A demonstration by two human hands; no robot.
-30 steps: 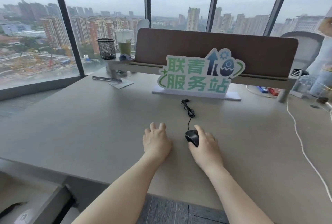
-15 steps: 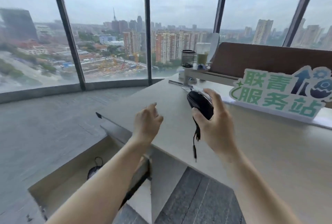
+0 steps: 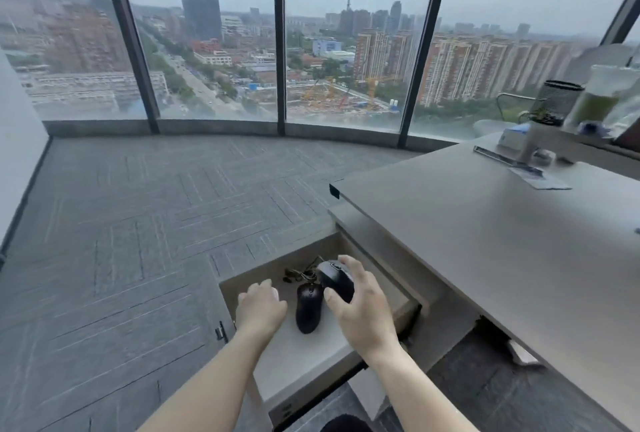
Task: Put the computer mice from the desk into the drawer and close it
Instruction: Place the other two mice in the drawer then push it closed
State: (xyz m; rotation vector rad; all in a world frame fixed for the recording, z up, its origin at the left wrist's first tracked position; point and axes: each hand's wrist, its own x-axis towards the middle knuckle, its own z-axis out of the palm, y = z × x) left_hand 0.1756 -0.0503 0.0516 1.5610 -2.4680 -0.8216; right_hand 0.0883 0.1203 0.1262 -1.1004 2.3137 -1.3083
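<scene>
Black plastic fills the right hand (image 3: 363, 307) at lower centre of the head view: its grip is wrapped around a computer mouse (image 3: 336, 283), thumb on the near side and fingers (image 3: 349, 263) curled over the far side, holding it above the open drawer (image 3: 311, 355). A second black mouse (image 3: 309, 307) lies on the drawer floor just left of the held one, with a tangle of dark cable (image 3: 301, 274) beyond it toward the drawer's back. The left hand (image 3: 261, 310) hangs over the drawer's left part, its grip loosely curled and empty as far as can be seen; whether it touches anything cannot be told. The drawer juts from under the grey worktop (image 3: 502, 241) that runs along the right of the frame. At upper right on the worktop stand a mesh pen holder (image 3: 556, 102) and a cup (image 3: 602, 95) of green liquid.
</scene>
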